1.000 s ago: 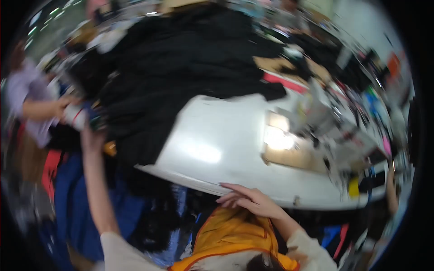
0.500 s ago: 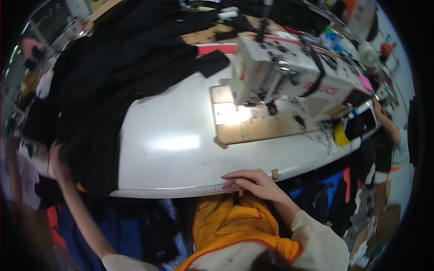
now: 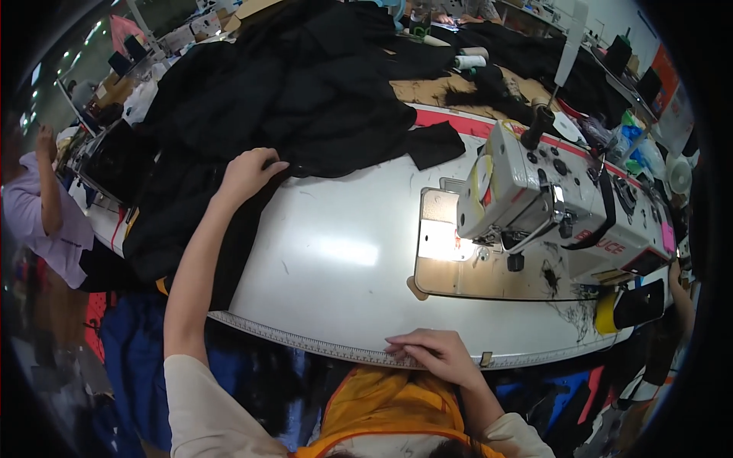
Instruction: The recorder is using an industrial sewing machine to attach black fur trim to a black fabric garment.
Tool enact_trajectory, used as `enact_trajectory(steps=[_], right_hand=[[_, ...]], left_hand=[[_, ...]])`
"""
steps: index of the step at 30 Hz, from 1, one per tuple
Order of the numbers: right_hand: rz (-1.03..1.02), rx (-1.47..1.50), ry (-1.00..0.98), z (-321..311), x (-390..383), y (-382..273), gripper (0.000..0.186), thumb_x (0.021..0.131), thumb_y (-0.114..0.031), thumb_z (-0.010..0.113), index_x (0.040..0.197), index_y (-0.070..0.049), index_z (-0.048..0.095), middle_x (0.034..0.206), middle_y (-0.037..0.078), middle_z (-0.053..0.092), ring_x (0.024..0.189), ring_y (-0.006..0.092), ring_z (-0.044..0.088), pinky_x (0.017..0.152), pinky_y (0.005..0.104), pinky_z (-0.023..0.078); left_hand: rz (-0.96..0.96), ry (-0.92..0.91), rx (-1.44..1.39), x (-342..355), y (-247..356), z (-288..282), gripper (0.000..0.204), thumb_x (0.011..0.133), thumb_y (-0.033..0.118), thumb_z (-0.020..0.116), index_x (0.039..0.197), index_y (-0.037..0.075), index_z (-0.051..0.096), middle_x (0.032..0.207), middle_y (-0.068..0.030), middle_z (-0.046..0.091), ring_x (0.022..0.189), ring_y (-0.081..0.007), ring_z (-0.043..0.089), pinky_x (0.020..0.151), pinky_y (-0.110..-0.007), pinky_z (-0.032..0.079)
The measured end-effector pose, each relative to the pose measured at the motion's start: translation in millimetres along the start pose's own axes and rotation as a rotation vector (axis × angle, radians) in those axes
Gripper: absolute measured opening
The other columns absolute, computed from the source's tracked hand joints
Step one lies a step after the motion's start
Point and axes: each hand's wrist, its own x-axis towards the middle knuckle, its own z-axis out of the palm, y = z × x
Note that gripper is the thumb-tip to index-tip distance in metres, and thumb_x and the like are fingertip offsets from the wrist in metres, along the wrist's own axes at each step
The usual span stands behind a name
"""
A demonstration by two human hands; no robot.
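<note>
At the left of the frame, a co-worker in a lilac top (image 3: 50,217) stands beyond the end of the desk (image 3: 321,217), one arm raised. Next to them, the black cloth (image 3: 328,99) is heaped from the left side across the upper middle of the frame, one narrow end reaching toward the sewing machine.

The left hand (image 3: 250,174) is over the cloth's near edge, left of centre. Half a second ago it was out at the far left; it has since come in to this edge, so the cloth is now directly under the fingers. Thumb and forefinger are close together, but I cannot tell whether this grip pinches any fabric.

At lower centre, the right hand (image 3: 439,355) rests at the desk's front edge, on the ruler strip (image 3: 305,341), much as it did before. Its grip is loosely spread, with nothing seen in it. An orange apron (image 3: 389,412) shows just below.

Right of centre stands the sewing machine (image 3: 527,183), its lamp lighting the tan plate (image 3: 496,281). The cloth lies apart from that lit spot, so the work in hand seems to be handling the fabric rather than stitching.
</note>
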Motion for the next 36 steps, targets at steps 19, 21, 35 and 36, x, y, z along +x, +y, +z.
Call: enact_trajectory(steps=[19,21,35,36], right_hand=[[-0.001,0.077,-0.022,1.1,16.0,-1.6,0.040,0.091,-0.016,0.049,0.128,-0.004,0.045,0.112,0.015,0.058,0.092,0.0202,0.061,0.076,0.0306,0.050],[-0.107,0.287,0.098,6.5,28.5,6.0,0.057,0.094,-0.032,0.042,0.142,-0.010,0.019,0.134,0.019,0.038,0.112,0.0259,0.050,0.084,0.0361,0.048],[-0.152,-0.071,0.167,54.7,77.1,21.8,0.070,0.074,0.001,0.045,0.138,0.003,0.019,0.141,0.022,0.028,0.132,0.0315,0.026,0.108,0.0342,0.021],[0.044,0.107,0.038,85.4,88.7,1.3,0.063,0.075,-0.003,0.051,0.134,0.004,0.029,0.134,0.021,0.038,0.124,0.0290,0.038,0.104,0.0346,0.029]], left_hand=[[-0.050,0.121,-0.406,-33.3,88.2,-173.9,0.050,0.073,0.019,0.064,0.118,0.001,0.049,0.100,-0.0135,0.059,0.088,-0.0185,0.060,0.077,-0.030,0.050],[0.361,0.038,-0.292,-71.1,124.3,-129.3,0.052,0.073,0.020,0.067,0.118,0.003,0.049,0.103,-0.0138,0.058,0.095,-0.0181,0.058,0.081,-0.031,0.047],[-0.231,-0.075,-1.304,-153.3,109.9,-82.4,0.038,0.086,0.013,0.058,0.118,-0.007,0.050,0.105,-0.0084,0.061,0.095,-0.0099,0.057,0.082,-0.021,0.046],[-0.196,-0.039,-1.259,-153.5,127.0,-83.6,0.036,0.086,0.012,0.057,0.119,-0.002,0.051,0.107,-0.0075,0.060,0.096,-0.0103,0.057,0.082,-0.022,0.046]])
